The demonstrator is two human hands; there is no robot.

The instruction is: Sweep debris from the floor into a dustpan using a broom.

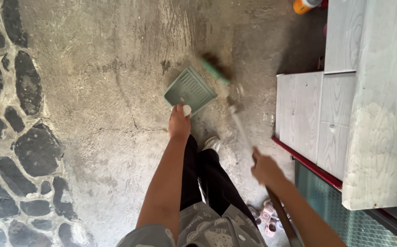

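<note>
My left hand point(179, 123) grips the white handle of a green ribbed dustpan point(190, 89), which rests on the concrete floor ahead of my feet. My right hand point(265, 168) is closed around the long pale handle of a broom point(237, 120). The broom's green head point(215, 69) is blurred, just right of the dustpan's far edge. Both arms reach forward over my dark trousers.
Grey tiled steps with a red edge point(319, 123) rise on the right, beside a pale slab point(383, 114). A dark stone-paved strip point(10, 123) runs down the left. An orange container point(303, 5) stands at the top right. Small sandals point(268, 217) lie near my feet.
</note>
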